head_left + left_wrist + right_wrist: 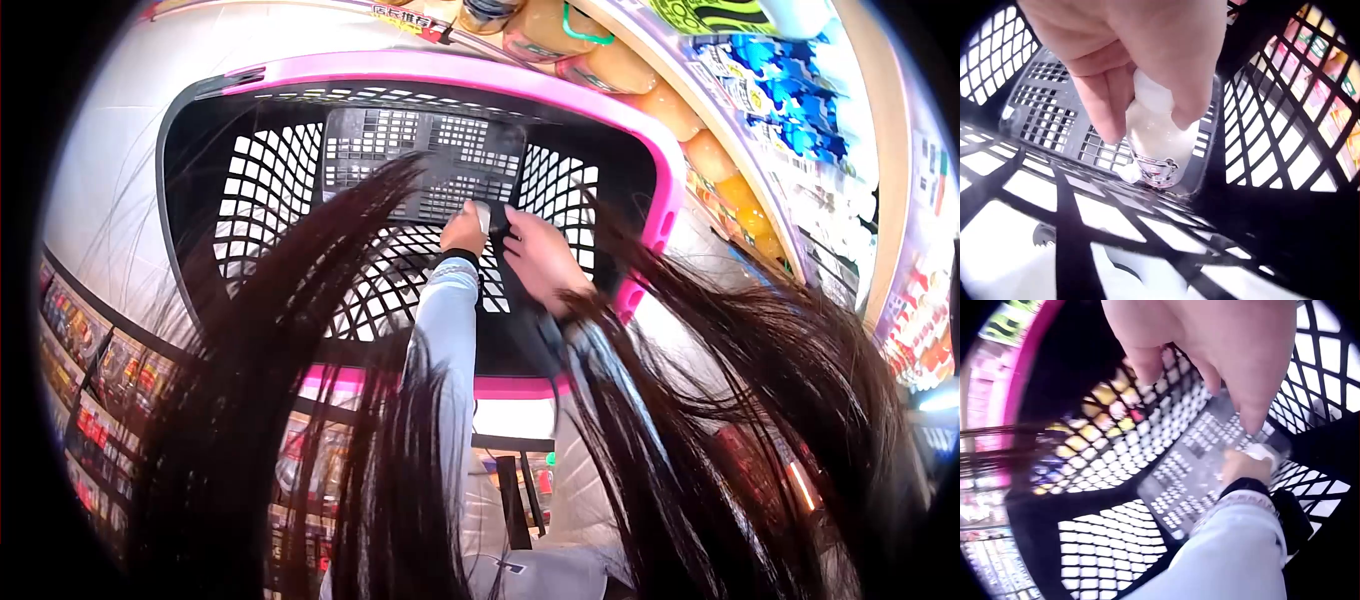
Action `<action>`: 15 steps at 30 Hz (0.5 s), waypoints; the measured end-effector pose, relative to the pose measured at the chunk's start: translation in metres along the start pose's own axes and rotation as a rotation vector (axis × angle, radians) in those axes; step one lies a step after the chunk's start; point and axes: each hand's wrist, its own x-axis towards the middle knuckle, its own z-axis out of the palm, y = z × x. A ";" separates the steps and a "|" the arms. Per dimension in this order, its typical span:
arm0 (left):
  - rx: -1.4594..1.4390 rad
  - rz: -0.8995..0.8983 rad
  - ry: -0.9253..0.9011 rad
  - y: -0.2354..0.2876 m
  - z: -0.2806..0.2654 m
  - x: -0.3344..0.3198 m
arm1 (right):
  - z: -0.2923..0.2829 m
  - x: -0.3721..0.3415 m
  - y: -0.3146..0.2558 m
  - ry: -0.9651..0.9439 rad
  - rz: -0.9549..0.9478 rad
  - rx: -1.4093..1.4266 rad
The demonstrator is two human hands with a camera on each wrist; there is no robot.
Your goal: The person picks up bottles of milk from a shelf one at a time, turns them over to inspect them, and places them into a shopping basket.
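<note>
Here, deep inside a black plastic shopping basket (400, 68) with a pink rim, left hand (463, 230) pinches a small white-capped bottle (1157, 140) of milky-white contents. Fingers and thumb clamped about its neck and shoulder, near the white cap (1152, 92); printed label (1159, 167) lower down, lettering too small to read. Bottle over the basket's grey grid floor (385, 150); cannot tell if its base touches. A small white roundish thing (1130, 173) just beside the base, unidentified.

Right hand (545, 258) near the bottle, inside the basket too, holding nothing; fingers apart, slightly bent.

Pale sleeves on both arms, dark band (1244, 485) at the left wrist. Long dark hair (270, 330) hangs across the head view. Store shelves around: blue packages (790, 95) to one side, racks of packaged goods (110, 370) to the other.
</note>
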 end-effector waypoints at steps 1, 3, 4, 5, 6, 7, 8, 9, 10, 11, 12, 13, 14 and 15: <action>-0.032 -0.008 -0.013 -0.001 -0.004 0.004 | 0.012 0.025 0.004 -0.043 0.088 0.045; -0.079 -0.004 0.001 -0.001 -0.012 0.008 | 0.032 0.069 0.019 -0.104 0.263 0.121; -0.076 -0.027 0.012 0.004 -0.018 0.007 | 0.041 0.086 0.023 -0.124 0.347 0.158; -0.090 -0.001 0.004 0.006 -0.018 0.008 | 0.047 0.103 0.034 -0.151 0.442 0.201; -0.103 0.023 -0.001 0.003 -0.020 0.009 | 0.054 0.116 0.044 -0.172 0.530 0.245; -0.133 0.034 -0.005 0.002 -0.020 0.008 | 0.057 0.128 0.055 -0.202 0.619 0.276; -0.144 0.077 -0.045 0.001 -0.020 0.008 | 0.056 0.142 0.070 -0.251 0.746 0.313; -0.122 0.095 -0.035 0.003 -0.017 0.004 | 0.053 0.149 0.084 -0.280 0.777 0.316; -0.098 0.121 -0.033 0.006 -0.015 -0.001 | 0.051 0.153 0.097 -0.215 0.827 0.289; -0.100 0.131 -0.063 0.007 -0.011 -0.001 | 0.048 0.150 0.101 -0.184 0.819 0.244; -0.130 0.144 -0.062 0.003 -0.004 -0.001 | 0.045 0.146 0.099 -0.153 0.807 0.197; -0.164 0.158 -0.056 -0.001 0.003 0.001 | 0.043 0.146 0.105 -0.126 0.836 0.213; -0.202 0.173 -0.048 -0.002 0.005 0.002 | 0.040 0.144 0.100 -0.100 0.862 0.224; -0.183 0.147 -0.076 -0.003 0.005 0.003 | 0.036 0.139 0.095 -0.124 0.831 0.249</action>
